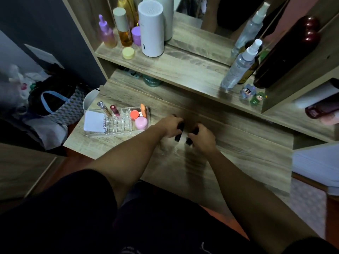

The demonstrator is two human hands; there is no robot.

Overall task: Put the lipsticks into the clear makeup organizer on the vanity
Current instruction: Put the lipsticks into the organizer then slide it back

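Observation:
The clear makeup organizer (pixel 120 129) stands at the left end of the wooden vanity top (pixel 238 149). Two lip tubes (pixel 115 110) stand upright in its slots, beside a white square compact (pixel 94 121), an orange jar and a pink jar (pixel 141 123). To its right, my left hand (pixel 171 127) is closed around a dark lipstick (pixel 179 133), whose lower end sticks out below the fingers. My right hand (pixel 201 137) is just beside it, gripping a second dark lipstick (pixel 190 139). Both hands are over the middle of the vanity top.
On the upper shelf stand a white cylinder (pixel 151 30), purple and amber bottles, a yellow jar (pixel 128 52), two clear spray bottles (pixel 238 66) and small figurines (pixel 254 95). A mirror is behind. A bag and a white bin sit on the floor to the left.

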